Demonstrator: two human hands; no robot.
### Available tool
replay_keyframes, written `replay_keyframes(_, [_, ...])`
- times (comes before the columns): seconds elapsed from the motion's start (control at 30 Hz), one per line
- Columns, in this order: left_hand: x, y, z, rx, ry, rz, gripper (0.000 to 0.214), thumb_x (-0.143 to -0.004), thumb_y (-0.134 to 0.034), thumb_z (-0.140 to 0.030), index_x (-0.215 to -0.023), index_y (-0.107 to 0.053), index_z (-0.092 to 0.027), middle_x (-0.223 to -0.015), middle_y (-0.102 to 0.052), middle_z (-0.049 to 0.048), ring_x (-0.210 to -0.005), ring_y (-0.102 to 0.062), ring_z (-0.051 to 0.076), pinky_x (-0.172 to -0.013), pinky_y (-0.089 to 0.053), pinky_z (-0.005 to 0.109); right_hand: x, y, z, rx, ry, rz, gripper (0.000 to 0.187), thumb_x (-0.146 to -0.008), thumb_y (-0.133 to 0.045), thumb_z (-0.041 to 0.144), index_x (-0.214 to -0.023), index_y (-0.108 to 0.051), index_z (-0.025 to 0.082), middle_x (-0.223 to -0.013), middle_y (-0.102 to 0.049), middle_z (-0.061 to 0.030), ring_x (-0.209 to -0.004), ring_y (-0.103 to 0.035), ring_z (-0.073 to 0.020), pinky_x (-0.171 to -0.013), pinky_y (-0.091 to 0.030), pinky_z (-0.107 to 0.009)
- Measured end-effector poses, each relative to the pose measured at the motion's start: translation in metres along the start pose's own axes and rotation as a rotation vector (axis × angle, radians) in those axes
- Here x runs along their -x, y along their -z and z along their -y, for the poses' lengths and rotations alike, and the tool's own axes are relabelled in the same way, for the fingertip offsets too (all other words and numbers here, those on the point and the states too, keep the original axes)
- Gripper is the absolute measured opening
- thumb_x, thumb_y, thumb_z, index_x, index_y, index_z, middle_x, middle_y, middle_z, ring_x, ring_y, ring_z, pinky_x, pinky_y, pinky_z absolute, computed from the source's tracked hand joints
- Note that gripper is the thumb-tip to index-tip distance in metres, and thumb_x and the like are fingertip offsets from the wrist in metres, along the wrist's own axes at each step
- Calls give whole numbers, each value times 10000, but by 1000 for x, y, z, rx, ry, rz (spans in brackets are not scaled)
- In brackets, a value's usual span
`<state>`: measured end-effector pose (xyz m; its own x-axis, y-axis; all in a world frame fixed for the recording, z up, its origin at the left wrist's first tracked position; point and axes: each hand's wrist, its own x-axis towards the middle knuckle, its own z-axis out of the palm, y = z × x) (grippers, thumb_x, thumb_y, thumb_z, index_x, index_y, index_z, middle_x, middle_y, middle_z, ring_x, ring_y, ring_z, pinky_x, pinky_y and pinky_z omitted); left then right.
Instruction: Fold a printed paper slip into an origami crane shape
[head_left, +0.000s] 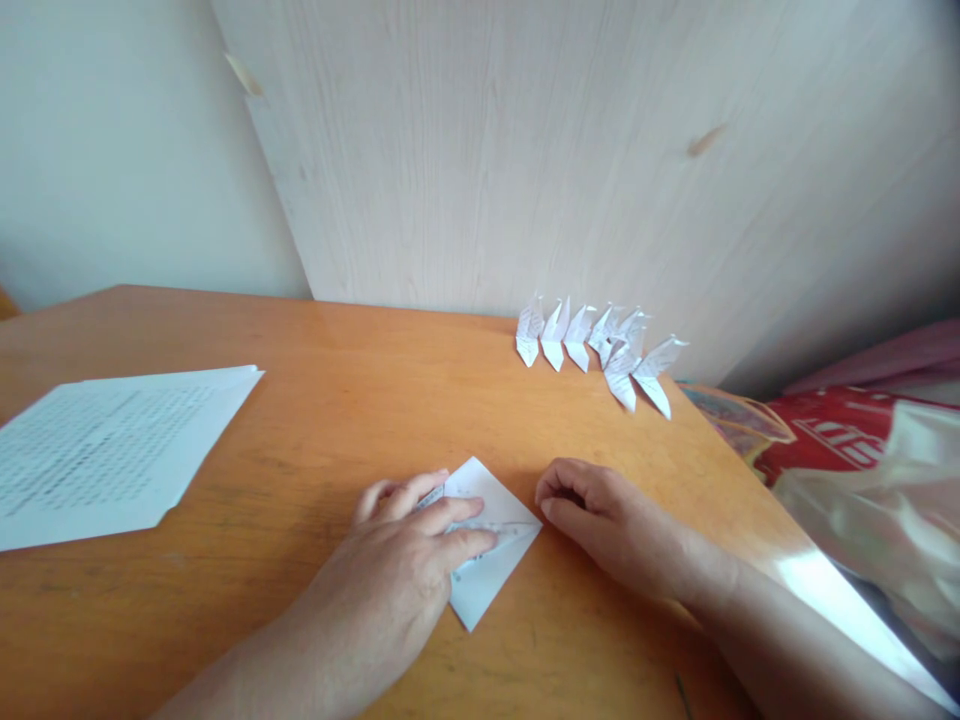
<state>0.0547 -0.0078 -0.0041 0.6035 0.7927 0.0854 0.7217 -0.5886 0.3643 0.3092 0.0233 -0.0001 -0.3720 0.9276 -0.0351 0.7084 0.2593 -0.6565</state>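
A folded white paper square point(491, 585), turned like a diamond, lies on the wooden table, with faint printing and a crease running to its right corner. My left hand point(409, 560) rests over its left part, fingers stretched out and pressing it flat; that side of the paper is hidden beneath. Just off the right corner sits my right hand point(600, 510), its fingers curled in toward the thumb. I see nothing held in it, and a small gap separates it from the paper.
Several folded paper figures point(555, 335) stand grouped at the table's back right, near the pale wood panel point(480, 150). A stack of printed sheets point(112, 460) lies at the left. Beyond the table's right edge are a red bag point(832, 425) and crumpled pale plastic point(885, 510).
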Motion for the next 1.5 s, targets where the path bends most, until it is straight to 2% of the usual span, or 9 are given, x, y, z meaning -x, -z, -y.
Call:
replay_keyframes(0.33, [1, -4, 4, 5, -35, -12, 541, -867, -507, -103, -1274, -635, -435, -1346, -629, -32, -1368, -379, 325, -1035, -311, 488, 3, -5, 5, 130, 12, -12, 67, -874, -579, 217, -809, -595, 207, -773, -618, 4, -696, -532, -142, -616, -368, -273])
replay_keyframes(0.5, [2, -3, 4, -16, -34, -3, 554, -870, -494, -92, -1278, -626, -442, -1367, -616, -46, -1370, -373, 327, -1023, -307, 495, 3, -5, 4, 167, 39, -7, 34, -860, -596, 183, -833, -598, 202, -814, -626, -1, -746, -536, -149, -653, -369, -278])
replay_keyframes(0.9, [3, -3, 5, -59, -25, 26, 610, -873, -462, -69, -1328, -587, -455, -1417, -577, -54, -1406, -335, 324, -1048, -305, 509, 3, -5, -2, 154, 77, -6, 127, -864, -531, 92, -837, -600, 195, -847, -634, -1, -778, -556, -147, -694, -422, -278])
replay_keyframes(1.03, [2, -3, 5, -77, -14, 41, 596, -895, -456, -95, -1343, -562, -474, -1431, -564, -72, -1413, -328, 317, -1054, -309, 520, 8, -2, 5, 223, 92, -65, 182, -888, -513, 84, -851, -647, 202, -849, -663, -11, -810, -592, -162, -743, -464, -301])
replay_keyframes(1.1, [2, -3, 4, -78, -3, 47, 587, -901, -451, -101, -1335, -564, -480, -1447, -549, -84, -1420, -321, 315, -1061, -308, 526, 15, -3, 14, 302, 156, -64, 226, -933, -486, 116, -945, -688, 214, -906, -698, -24, -887, -622, -184, -810, -486, -333])
replay_keyframes(1.17, [1, -3, 3, -74, 9, 56, 590, -900, -440, -95, -1328, -569, -480, -1460, -534, -93, -1428, -314, 312, -1069, -307, 528, 25, -8, 20, 372, 254, -41, 283, -957, -470, 148, -1136, -680, 212, -1108, -717, -49, -1037, -636, -206, -927, -487, -373])
replay_keyframes(1.27, [2, -1, 1, -63, 15, 69, 560, -908, -438, -106, -1316, -584, -462, -1463, -533, -93, -1433, -308, 310, -1078, -305, 529, 38, -20, 22, 541, 358, -57, 443, -990, -470, 284, -1401, -546, 136, -1455, -545, -128, -1375, -452, -296, -1139, -353, -489])
replay_keyframes(1.33, [3, -1, 0, -59, 13, 67, 536, -918, -444, -123, -1314, -588, -454, -1465, -533, -93, -1430, -309, 313, -1088, -297, 534, 44, -26, 21, 598, 382, -19, 564, -991, -471, 435, -1451, -499, 109, -1517, -462, -147, -1435, -369, -325, -1172, -312, -525])
replay_keyframes(1.5, [5, -3, 2, -54, 18, 45, 543, -927, -447, -123, -1331, -568, -465, -1487, -506, -111, -1432, -302, 302, -1104, -291, 527, 44, -22, 27, 600, 374, 127, 874, -901, -444, 715, -1498, -435, 76, -1542, -366, -195, -1453, -324, -357, -1207, -260, -541])
